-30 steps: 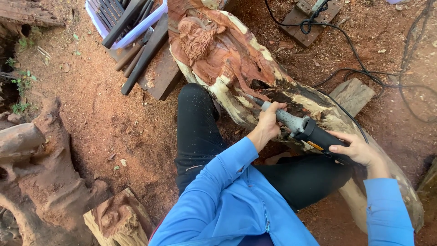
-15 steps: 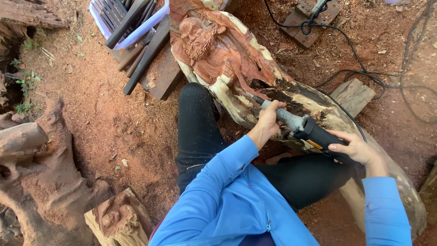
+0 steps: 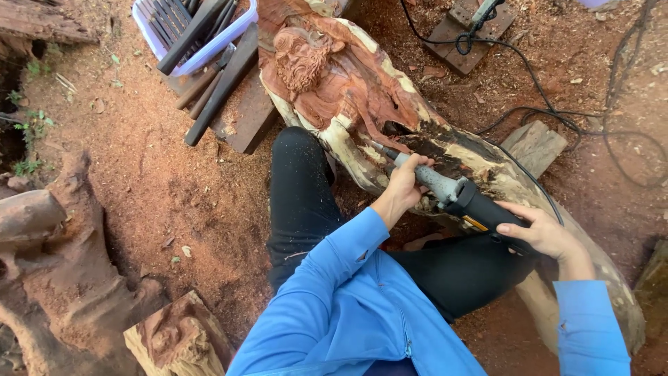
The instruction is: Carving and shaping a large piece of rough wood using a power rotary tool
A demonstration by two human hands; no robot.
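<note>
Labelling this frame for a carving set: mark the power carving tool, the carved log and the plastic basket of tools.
power carving tool [image 3: 456, 195], head view, on its grey neck ahead of the black body.
carved log [image 3: 327, 76], head view, on the reddish carved figure.
plastic basket [image 3: 149, 31], head view, on its pale left rim.

view: head camera, looking steeply down, close over lap
faces: 12 o'clock, along carved log [image 3: 362, 90]
shared: single view

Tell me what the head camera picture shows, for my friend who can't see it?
A person in blue sleeves grips a power carving tool with both hands, left hand near its tip, right hand at the back, working on a big carved log lying on reddish sawdust-covered ground.
</note>
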